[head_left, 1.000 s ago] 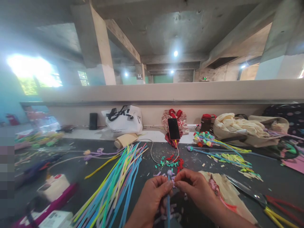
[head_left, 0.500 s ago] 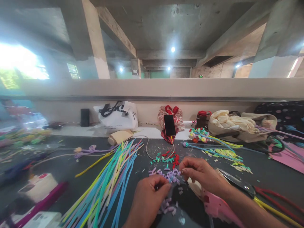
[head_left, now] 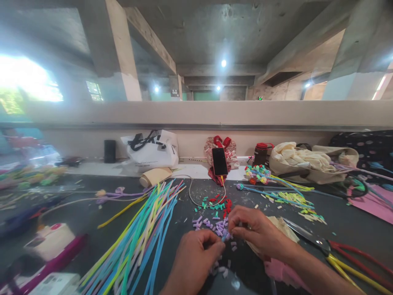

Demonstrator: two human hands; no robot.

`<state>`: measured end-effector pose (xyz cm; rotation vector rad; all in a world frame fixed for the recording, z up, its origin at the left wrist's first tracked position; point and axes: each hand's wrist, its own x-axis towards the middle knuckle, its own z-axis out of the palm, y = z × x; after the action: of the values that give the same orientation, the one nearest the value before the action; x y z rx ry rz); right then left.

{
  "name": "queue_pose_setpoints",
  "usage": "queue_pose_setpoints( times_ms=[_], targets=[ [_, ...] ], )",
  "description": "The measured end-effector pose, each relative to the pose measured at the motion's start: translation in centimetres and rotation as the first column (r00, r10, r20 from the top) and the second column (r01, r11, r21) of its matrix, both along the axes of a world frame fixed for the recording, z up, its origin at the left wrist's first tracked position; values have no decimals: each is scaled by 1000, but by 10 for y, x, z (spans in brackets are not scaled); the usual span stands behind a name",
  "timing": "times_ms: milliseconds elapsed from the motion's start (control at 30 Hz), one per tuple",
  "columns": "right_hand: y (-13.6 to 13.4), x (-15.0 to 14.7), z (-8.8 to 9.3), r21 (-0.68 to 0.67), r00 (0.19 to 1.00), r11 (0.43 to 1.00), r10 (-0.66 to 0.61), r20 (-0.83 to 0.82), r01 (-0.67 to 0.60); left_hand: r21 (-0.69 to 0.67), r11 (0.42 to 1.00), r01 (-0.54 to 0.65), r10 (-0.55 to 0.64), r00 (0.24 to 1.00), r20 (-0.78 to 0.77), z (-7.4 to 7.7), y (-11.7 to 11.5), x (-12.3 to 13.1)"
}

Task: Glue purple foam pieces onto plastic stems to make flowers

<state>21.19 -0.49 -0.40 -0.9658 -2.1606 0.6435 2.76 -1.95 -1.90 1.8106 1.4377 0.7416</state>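
Head view: left hand (head_left: 196, 257) pinches a blue tip (head_left: 224, 238); right hand's (head_left: 255, 228) hold is unclear. Purple pieces (head_left: 218, 228) lie lower-centre, likely for reach.

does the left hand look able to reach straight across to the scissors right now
Probably not: the right hand and right forearm lie between the left hand and the scissors, blocking a straight reach.
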Motion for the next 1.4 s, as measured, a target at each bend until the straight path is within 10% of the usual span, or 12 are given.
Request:
queue_pose_setpoints(
  times_ms=[1033,1400],
  targets=[
    [-10,-8,1,164,998,985,-56,33,50,-60,998,32,-21,986,166,4,-3,2],
    [0,1,2,24,964,989,-139,-225,149,1,995,-99,96,971,217,-3,7,-1]
  ],
)
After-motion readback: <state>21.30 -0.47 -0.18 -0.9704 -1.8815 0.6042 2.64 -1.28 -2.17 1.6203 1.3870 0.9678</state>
